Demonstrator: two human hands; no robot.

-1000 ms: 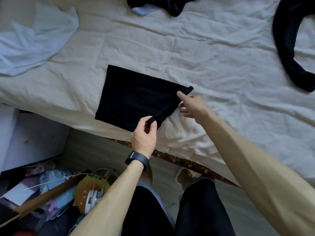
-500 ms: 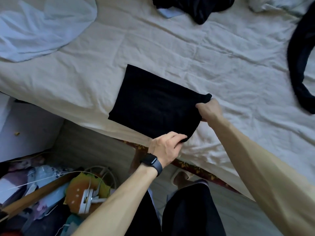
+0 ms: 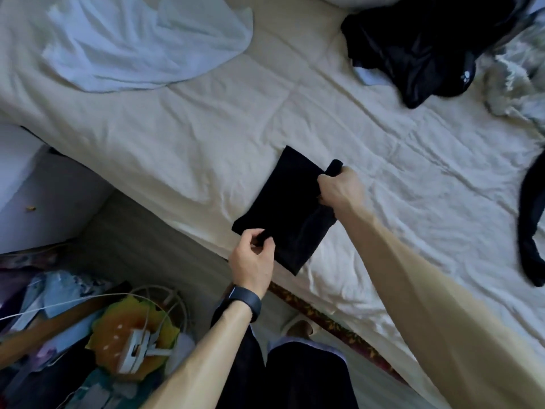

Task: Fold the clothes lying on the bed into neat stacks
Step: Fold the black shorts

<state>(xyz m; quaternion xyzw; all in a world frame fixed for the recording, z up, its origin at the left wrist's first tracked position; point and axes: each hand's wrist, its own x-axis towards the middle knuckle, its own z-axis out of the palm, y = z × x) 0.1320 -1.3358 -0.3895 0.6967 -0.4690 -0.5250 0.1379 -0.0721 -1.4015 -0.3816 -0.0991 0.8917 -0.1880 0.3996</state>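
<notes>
A black garment [image 3: 290,208], folded into a narrow rectangle, lies near the front edge of the cream bed sheet [image 3: 206,134]. My left hand [image 3: 253,258], with a dark watch on its wrist, pinches the garment's near left corner. My right hand [image 3: 339,190] grips the far right edge, where the cloth bunches up above the fingers. A pale blue garment [image 3: 141,42] lies spread at the back left. A crumpled black garment [image 3: 418,45] sits at the back right, and another black piece [image 3: 533,219] trails along the right edge.
A light crumpled cloth [image 3: 516,87] lies at the far right. Left of the bed stands a white cabinet [image 3: 26,184]. On the floor below are cluttered items, among them a yellow-orange object with a white device [image 3: 132,343]. My legs and one foot [image 3: 300,329] stand by the bed's edge.
Both hands have folded the black garment's right half over to the left, so it is now about half as wide. The view has shifted left and down.
</notes>
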